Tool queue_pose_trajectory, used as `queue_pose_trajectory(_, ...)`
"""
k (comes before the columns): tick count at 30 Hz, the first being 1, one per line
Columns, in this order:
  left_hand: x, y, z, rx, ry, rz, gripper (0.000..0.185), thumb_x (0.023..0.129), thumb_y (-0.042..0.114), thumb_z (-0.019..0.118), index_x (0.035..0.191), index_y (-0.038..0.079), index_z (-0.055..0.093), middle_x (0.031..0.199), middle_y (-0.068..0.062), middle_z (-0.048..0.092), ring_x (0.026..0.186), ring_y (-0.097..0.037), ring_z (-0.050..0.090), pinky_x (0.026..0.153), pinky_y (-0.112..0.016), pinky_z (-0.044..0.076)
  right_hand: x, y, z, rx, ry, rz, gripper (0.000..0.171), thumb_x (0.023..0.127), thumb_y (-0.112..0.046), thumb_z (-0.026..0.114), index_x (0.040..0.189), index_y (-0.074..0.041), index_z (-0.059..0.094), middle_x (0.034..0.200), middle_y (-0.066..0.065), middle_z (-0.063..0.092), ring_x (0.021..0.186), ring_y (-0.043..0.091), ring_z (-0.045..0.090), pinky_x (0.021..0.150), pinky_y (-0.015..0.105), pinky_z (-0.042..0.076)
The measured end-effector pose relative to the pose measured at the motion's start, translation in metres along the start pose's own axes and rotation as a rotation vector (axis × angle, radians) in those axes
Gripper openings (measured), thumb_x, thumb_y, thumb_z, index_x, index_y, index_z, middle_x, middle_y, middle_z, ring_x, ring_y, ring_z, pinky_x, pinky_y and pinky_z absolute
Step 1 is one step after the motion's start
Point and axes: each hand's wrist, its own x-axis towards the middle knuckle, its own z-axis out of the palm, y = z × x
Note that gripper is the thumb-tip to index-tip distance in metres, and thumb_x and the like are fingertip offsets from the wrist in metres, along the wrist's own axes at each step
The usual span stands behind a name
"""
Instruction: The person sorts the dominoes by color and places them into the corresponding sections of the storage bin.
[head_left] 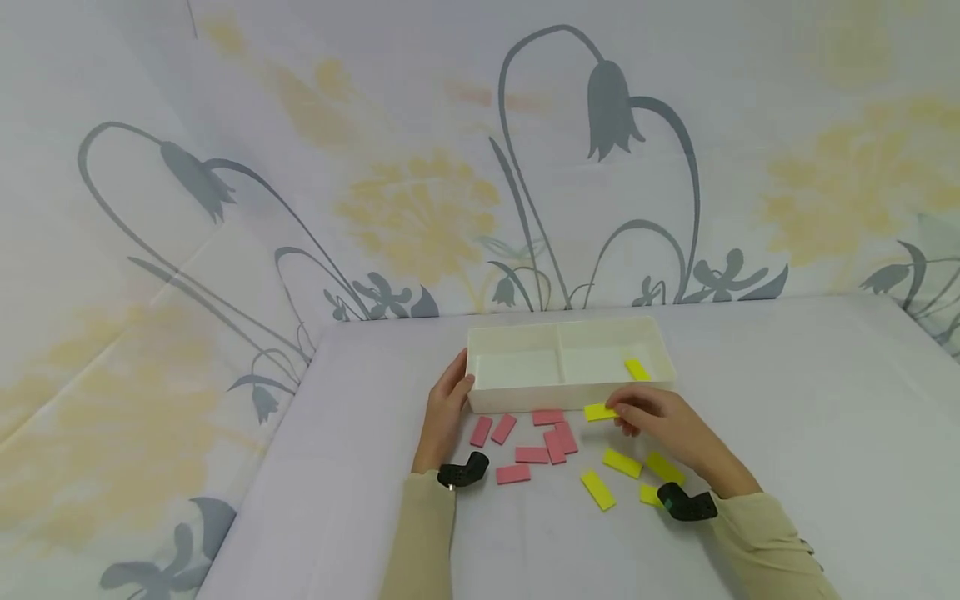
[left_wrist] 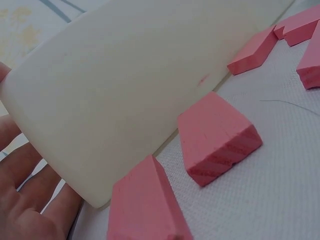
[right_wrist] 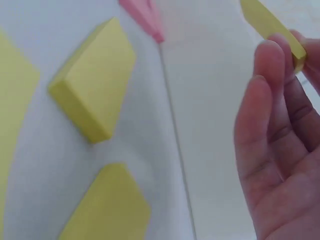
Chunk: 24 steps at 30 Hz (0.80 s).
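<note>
On the white table (head_left: 787,400) sits a white tray (head_left: 570,398) with two compartments, near the flowered backdrop (head_left: 420,167); one yellow block (head_left: 637,369) lies in its right compartment. Against the tray's left end rests the left hand (head_left: 447,408), fingers straight along the wall, holding nothing. Just before the tray's front wall, the right hand (head_left: 660,421) pinches another yellow block (head_left: 600,412) between its fingertips (right_wrist: 270,55). Between the hands lie scattered pink blocks (head_left: 532,454), and four loose yellow blocks (head_left: 622,463) lie beside the right wrist.
</note>
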Motion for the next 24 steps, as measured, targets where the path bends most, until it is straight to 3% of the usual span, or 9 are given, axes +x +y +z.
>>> queue_pose_trajectory(5,-0.004,0.008,0.003,0.001,-0.009,-0.003,0.046,0.094,0.017,0.044,0.138,0.008,0.033,0.14,-0.009,0.034,0.129,-0.023,0.03,0.1,-0.039,0.03,-0.003,-0.004,-0.002,0.064,0.105,0.044,0.025,0.091,-0.027,0.051,0.103,-0.006,0.057,0.089,0.023,0.057,0.075,0.034,0.053,0.066,0.037,0.048)
queue_pose_trajectory(8,-0.004,0.009,0.003,0.011,-0.008,-0.009,0.046,0.094,0.018,0.044,0.138,0.009,0.033,0.141,-0.007,0.033,0.129,-0.021,0.03,0.1,-0.036,0.03,0.0,-0.007,-0.002,0.098,0.155,0.044,0.029,0.091,-0.029,0.051,0.105,-0.004,0.056,0.09,0.023,0.056,0.078,0.037,0.052,0.068,0.034,0.048)
queue_pose_trajectory(16,-0.004,0.007,0.001,0.026,0.001,-0.003,0.047,0.094,0.02,0.044,0.138,0.009,0.033,0.141,-0.009,0.033,0.129,-0.023,0.03,0.099,-0.038,0.03,0.008,-0.011,-0.005,0.197,0.323,0.029,0.033,0.09,-0.03,0.052,0.106,-0.001,0.055,0.089,0.016,0.057,0.075,0.022,0.055,0.066,0.025,0.049)
queue_pose_trajectory(20,-0.003,0.009,0.001,0.024,0.004,-0.006,0.046,0.094,0.018,0.044,0.138,0.008,0.033,0.14,-0.009,0.033,0.128,-0.023,0.031,0.099,-0.038,0.031,0.011,-0.013,-0.009,0.269,0.398,-0.025,0.03,0.09,-0.023,0.052,0.106,0.003,0.054,0.086,0.016,0.057,0.072,0.019,0.055,0.062,0.022,0.048)
queue_pose_trajectory(24,-0.003,0.009,0.003,0.022,0.001,-0.013,0.045,0.094,0.017,0.043,0.138,0.009,0.034,0.14,-0.006,0.034,0.128,-0.021,0.031,0.099,-0.037,0.03,0.015,-0.01,-0.013,0.232,0.468,-0.08,0.03,0.09,-0.023,0.053,0.105,0.003,0.055,0.086,0.022,0.055,0.071,0.019,0.054,0.058,0.02,0.048)
